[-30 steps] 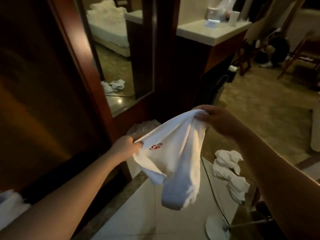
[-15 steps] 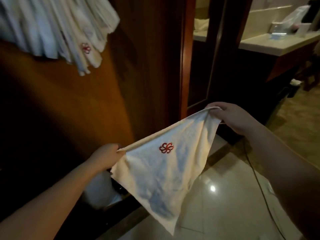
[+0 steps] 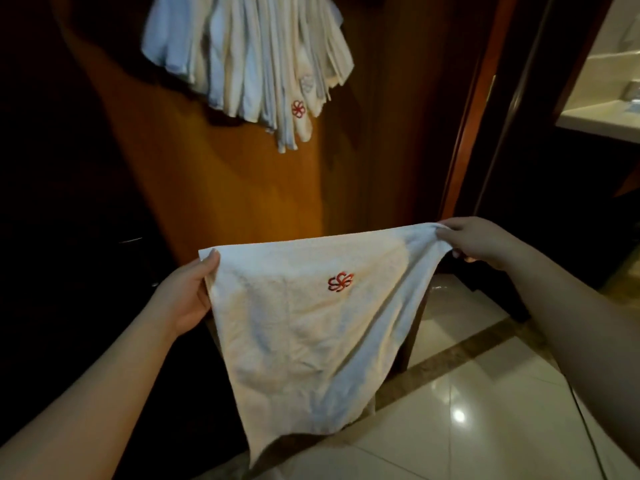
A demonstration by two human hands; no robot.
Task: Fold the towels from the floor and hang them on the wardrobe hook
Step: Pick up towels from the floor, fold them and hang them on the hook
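since half a second ago the view is lifting toward the wardrobe door (image 3: 242, 188), so the bundle of hung towels (image 3: 249, 60) is now showing whole near the top, and the towel (image 3: 304, 334) is being held flatter and wider. the left hand (image 3: 187, 299) is pinching the towel's left top corner, thumb lying over the front of the cloth; the right hand (image 3: 481, 242) is gripping the bunched right corner with curled fingers. the towel is hanging in the air in front of the lower wardrobe door, over the glossy tiled floor (image 3: 467, 410), its top edge running left to right and rising slightly toward the right hand, its lower corner pointing down. a red embroidered logo (image 3: 341, 281) is facing the camera. the hung towels are dangling above, well apart from the held towel. a pale tabletop (image 3: 595, 119) is showing at the far right.
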